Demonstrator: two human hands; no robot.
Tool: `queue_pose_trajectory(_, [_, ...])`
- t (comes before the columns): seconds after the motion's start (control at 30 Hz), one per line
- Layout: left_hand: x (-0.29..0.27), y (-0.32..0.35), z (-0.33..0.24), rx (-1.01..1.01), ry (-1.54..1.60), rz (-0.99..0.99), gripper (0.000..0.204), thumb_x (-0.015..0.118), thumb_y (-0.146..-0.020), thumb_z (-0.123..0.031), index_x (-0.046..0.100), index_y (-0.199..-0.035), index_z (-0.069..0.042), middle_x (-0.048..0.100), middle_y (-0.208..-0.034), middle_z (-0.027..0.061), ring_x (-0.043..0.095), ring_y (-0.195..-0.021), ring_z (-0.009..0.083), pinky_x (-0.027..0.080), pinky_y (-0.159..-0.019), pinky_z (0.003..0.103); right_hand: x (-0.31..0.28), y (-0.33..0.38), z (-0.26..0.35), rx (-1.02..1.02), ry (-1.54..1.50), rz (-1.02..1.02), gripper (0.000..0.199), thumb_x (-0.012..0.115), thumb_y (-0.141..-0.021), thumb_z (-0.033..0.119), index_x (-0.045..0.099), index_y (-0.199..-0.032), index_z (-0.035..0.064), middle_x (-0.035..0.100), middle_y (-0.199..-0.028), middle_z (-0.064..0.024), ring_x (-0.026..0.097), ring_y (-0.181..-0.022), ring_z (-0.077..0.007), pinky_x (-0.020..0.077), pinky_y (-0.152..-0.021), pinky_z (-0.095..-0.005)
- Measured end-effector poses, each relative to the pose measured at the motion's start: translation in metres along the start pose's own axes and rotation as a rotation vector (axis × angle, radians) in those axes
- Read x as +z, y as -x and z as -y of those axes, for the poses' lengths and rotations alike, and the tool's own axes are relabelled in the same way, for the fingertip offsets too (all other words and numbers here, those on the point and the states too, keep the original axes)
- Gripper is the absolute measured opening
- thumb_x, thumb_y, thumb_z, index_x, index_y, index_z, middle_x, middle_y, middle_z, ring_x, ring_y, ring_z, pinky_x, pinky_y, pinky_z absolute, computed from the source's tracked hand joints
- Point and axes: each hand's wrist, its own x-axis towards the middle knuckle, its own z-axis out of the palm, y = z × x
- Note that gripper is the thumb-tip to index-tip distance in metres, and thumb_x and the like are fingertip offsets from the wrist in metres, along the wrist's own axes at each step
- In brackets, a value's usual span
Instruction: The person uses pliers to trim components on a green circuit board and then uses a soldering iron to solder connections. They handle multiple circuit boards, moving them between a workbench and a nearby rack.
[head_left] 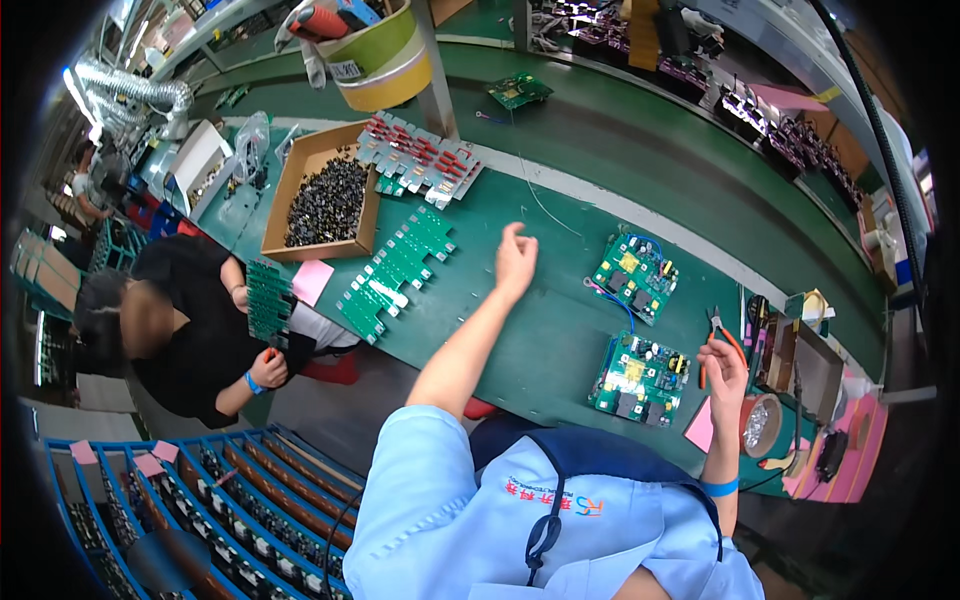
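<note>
My left hand is over the green bench mat, its fingers loosely bent with a gap beside the thumb; I see nothing in it. Off to its right are two green circuit boards with mounted parts, an upper board and a lower board. A blue wire runs between them. Beside the lower board my right hand overlaps the spread orange handles of a pair of pliers. Its fingers are apart, and no firm grip shows. A blue band circles that wrist.
Left of my left hand lie a panel of bare green boards, boards with red parts and a cardboard box of small black parts. A co-worker holds a green panel. A round tub stands right; a blue rack lower left.
</note>
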Motion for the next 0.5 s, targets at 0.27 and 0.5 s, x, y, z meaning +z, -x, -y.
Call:
queue_pose_trajectory(0.27, [-0.038, -0.037, -0.013, 0.073, -0.296, -0.165, 0.050, 0.055, -0.076, -0.017, 0.036, -0.119, 0.000, 0.055, -0.094, 0.0149, 0.052, -0.087, 0.0269, 0.040, -0.078, 0.038, -0.005, 0.000, 0.000, 0.154, 0.038, 0.151, 0.026, 0.051, -0.081, 0.006, 0.050, -0.104, -0.0050, 0.056, -0.089, -0.0080, 0.055, -0.080, -0.0130, 0.0423, -0.075, -0.0239])
queue_pose_trajectory(0.5, [-0.007, 0.006, 0.013, 0.273, -0.860, 0.009, 0.040, 0.051, -0.077, -0.025, 0.047, -0.114, -0.008, 0.036, -0.122, 0.0170, 0.032, -0.115, 0.0301, 0.025, -0.095, 0.047, 0.014, -0.051, -0.012, 0.066, 0.312, 0.262, 0.031, 0.058, -0.075, 0.006, 0.051, -0.105, -0.0006, 0.057, -0.092, -0.0085, 0.055, -0.082, -0.0143, 0.0434, -0.074, -0.0250])
